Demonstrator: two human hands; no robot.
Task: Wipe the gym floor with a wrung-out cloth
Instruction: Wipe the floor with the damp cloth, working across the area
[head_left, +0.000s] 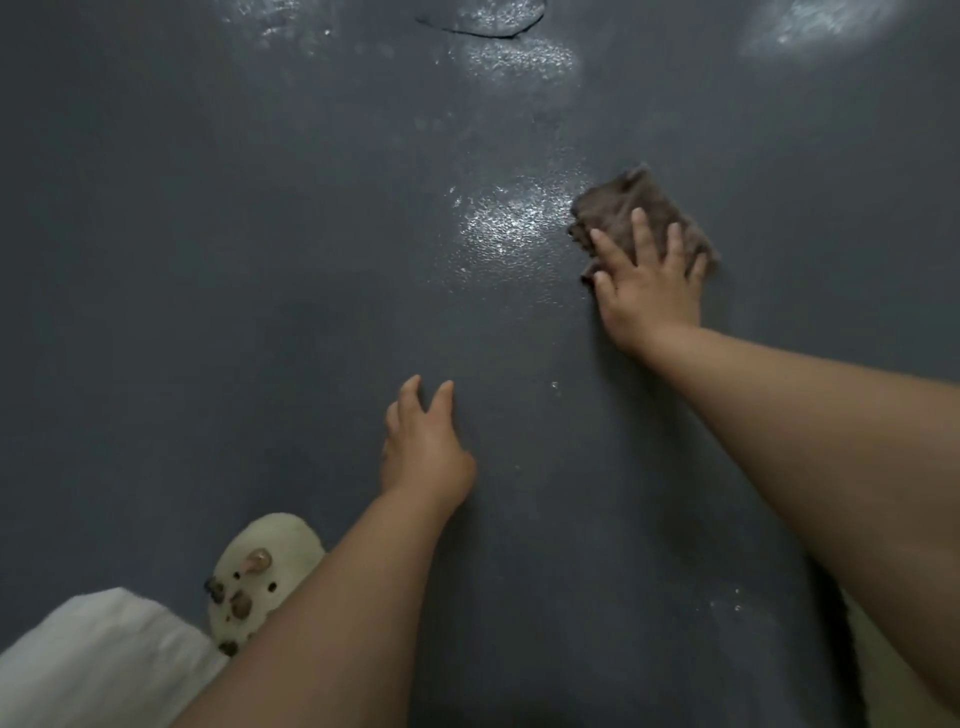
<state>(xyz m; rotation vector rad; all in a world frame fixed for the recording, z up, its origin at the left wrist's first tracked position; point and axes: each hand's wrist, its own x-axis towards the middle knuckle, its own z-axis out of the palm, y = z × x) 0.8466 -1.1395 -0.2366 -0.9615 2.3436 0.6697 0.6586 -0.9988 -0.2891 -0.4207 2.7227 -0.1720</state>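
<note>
R hand (649, 291) flat, fingers (640, 234) spread, pressing grey-brown cloth (623, 208) onto dark gym floor (208, 260). L hand (423, 447) fingers loosely curled, holding nothing, wet sheen ahead.

an indoor room with a dark grey textured floor (260, 234), wet-glossy in patches.

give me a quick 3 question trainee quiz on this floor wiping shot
1. True or false: the right hand presses flat on the cloth.
2. What does the left hand hold? A) a sponge B) nothing C) a bucket
3. Fill in: the wet shine on the floor lies just to the ___ of the cloth in the picture.

Key: 1 true; 2 B; 3 left
</note>
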